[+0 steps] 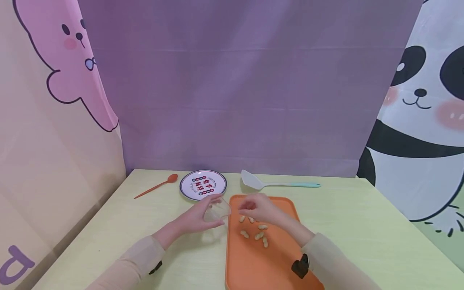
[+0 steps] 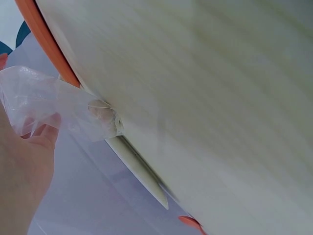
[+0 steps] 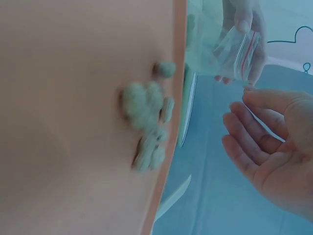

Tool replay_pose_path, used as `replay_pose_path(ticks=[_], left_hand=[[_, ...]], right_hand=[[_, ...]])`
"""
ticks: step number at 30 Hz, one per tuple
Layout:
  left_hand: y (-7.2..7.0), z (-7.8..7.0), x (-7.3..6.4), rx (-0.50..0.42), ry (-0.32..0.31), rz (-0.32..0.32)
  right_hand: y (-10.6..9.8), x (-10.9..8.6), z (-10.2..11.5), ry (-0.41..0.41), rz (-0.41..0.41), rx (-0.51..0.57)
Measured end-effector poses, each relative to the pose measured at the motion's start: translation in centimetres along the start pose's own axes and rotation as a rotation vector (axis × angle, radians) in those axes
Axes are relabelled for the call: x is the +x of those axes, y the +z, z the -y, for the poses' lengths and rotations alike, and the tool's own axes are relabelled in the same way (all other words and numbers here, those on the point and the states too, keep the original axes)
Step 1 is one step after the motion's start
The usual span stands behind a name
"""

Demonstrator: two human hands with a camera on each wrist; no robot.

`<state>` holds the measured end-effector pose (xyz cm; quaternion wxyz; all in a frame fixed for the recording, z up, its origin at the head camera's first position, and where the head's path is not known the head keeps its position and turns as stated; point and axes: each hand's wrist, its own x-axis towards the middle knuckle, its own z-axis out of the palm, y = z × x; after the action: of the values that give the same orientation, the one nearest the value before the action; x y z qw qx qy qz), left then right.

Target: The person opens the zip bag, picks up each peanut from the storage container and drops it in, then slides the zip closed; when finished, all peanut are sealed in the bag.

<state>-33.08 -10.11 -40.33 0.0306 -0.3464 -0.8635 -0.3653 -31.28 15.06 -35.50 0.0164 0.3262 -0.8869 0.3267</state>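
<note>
My left hand holds a clear zip bag by its side, just left of the orange tray. A pale lump that looks like a peanut lies at the far end of the bag in the left wrist view. Over the tray's back left part hovers my right hand, fingers loosely bent. The right wrist view shows nothing between its thumb and fingers, and its thumb tip points towards the bag's red-striped mouth. Several peanuts lie on the tray beneath it.
A round white plate with a dark rim and red and blue print sits behind my left hand. An orange spoon lies to its left. Behind the tray is a white spatula with a light blue handle. A purple curtain hangs behind the table.
</note>
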Motion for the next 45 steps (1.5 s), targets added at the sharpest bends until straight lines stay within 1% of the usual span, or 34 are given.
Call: replay_pose_path(ticks=[3, 10, 16, 22, 28, 34, 40, 45], left_hand=[[0.0, 0.1, 0.0, 0.015, -0.007, 0.000], [-0.3, 0.1, 0.1, 0.018, -0.011, 0.005], [-0.3, 0.1, 0.0, 0.016, -0.005, 0.011], [-0.2, 0.1, -0.1, 0.015, -0.003, 0.009], [-0.1, 0.1, -0.1, 0.029, 0.001, 0.008], [-0.1, -0.1, 0.0, 0.021, 0.003, 0.009], [0.0, -0.1, 0.0, 0.015, 0.004, 0.010], [0.1, 0.1, 0.0, 0.014, 0.008, 0.006]], right_hand=[[-0.3, -0.8, -0.7, 0.052, -0.003, 0.008], [-0.8, -2.3, -3.0, 0.044, -0.041, -0.033], [-1.0, -3.3, -4.2, 0.070, -0.034, -0.068], [-1.0, -3.6, -4.7, 0.058, -0.011, -0.100], [-0.8, -3.7, -4.8, 0.100, 0.040, -0.121], [-0.6, -3.7, -4.7, 0.105, 0.064, -0.157], [-0.4, -3.6, -4.3, 0.118, 0.096, -0.162], [-0.3, -3.6, -4.3, 0.125, 0.097, -0.143]])
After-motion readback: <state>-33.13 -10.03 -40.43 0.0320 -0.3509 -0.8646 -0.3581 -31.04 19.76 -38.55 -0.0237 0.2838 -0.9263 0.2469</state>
